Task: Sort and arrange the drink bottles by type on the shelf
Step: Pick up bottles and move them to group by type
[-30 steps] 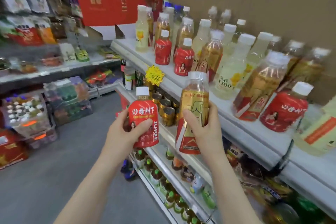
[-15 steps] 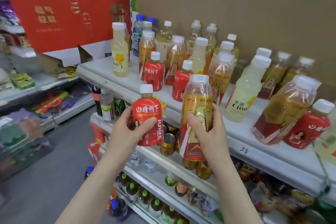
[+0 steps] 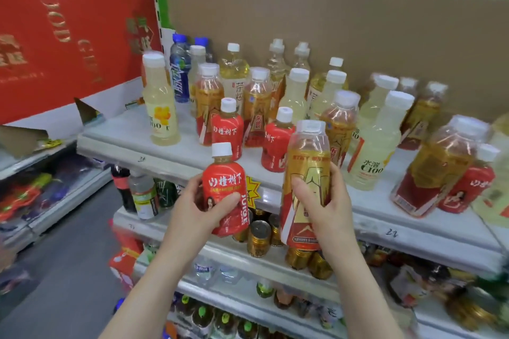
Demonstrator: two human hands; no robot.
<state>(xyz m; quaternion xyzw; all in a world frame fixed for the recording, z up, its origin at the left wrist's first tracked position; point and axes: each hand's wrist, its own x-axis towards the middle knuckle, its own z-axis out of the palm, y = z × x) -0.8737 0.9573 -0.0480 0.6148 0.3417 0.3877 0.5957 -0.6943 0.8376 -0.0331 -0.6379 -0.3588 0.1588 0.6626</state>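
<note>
Hands stayed raised before the top shelf [image 3: 124, 143]; the view had shifted slightly.
Left hand [image 3: 198, 209] gripped the red juice bottle [image 3: 224, 187] round its lower body, cap upright above the fingers. Right hand [image 3: 325, 201] clasped the taller amber tea bottle [image 3: 307, 173] at mid-label. The shelf behind held a mixed stock [image 3: 161, 107] of red, amber and pale yellow bottles; gold cans [image 3: 259, 237] stood on the tier beneath.

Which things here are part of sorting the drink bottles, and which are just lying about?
Job: left hand holding red juice bottle; right hand holding amber drink bottle; top shelf.
Lying about: red gift box; gold cans; cardboard sheet.
</note>
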